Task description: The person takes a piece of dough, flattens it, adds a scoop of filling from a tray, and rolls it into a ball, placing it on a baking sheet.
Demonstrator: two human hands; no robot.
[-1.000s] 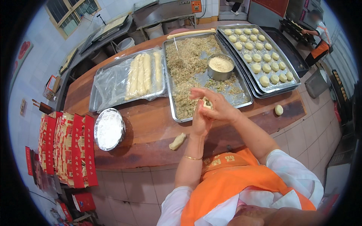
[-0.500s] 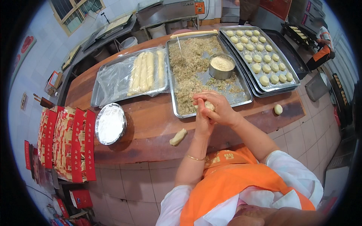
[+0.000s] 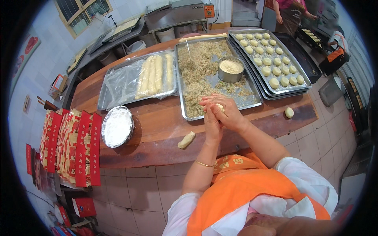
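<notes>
The left hand (image 3: pixel 212 126) and right hand (image 3: pixel 232 117) press together, fingers curled, cupping one soft dough ball (image 3: pixel 221 107), mostly hidden. Just beyond them, one metal tray (image 3: pixel 254 101), its near edge partly blocked, holds crumbly filling (image 3: pixel 193 84) and one round tin (image 3: pixel 230 78). Rightward: 24 smooth buns (image 3: pixel 277 71) on another tray, one loose bun (image 3: pixel 289 112). Leftward: one dough lump (image 3: pixel 186 140), one powder bowl (image 3: pixel 128 141), four dough ropes (image 3: pixel 151 76) under crinkled plastic (image 3: pixel 123 84)
</notes>
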